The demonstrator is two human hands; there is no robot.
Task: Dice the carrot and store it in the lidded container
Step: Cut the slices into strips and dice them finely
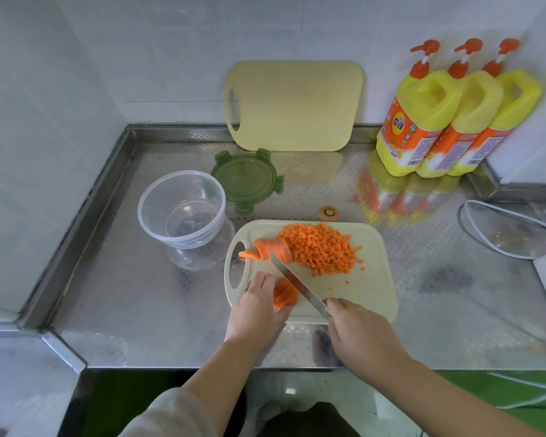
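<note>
1. The cutting board (364,288) is lying flat on the steel desk (139,294), with its long axis running left to right and its handle hole at the left end.
2. The right hand (360,332) is gripping the handle of the one knife (297,287), with the fingers wrapped around it. The blade is running diagonally across the board, and its tip is pointing up and left, ending just beside the sliced carrot.
3. The left hand (256,307) is resting on a small stack of carrot slices (285,294) at the board's near edge, just left of the blade. Its fingers are bent down over them.
4. A row of leaning slices (273,247) is lying along the board's far left, running left to right, and one slice is sitting over the rim of the handle hole.
5. One heap of diced carrot (323,249) is sitting at the far middle of the board, touching the right end of that row, with a few cubes scattered to its right.
6. One carrot end (328,212) is lying on the desk just beyond the board.
7. One clear container (182,209) is standing upright to the left of the board, holding no carrot. Its one green lid (246,179) is lying flat just beside it.
8. A second board (293,105) is leaning against the wall, with its handle hole to the left.
9. Three yellow pump bottles (420,121) are standing side by side at the far right.
</note>
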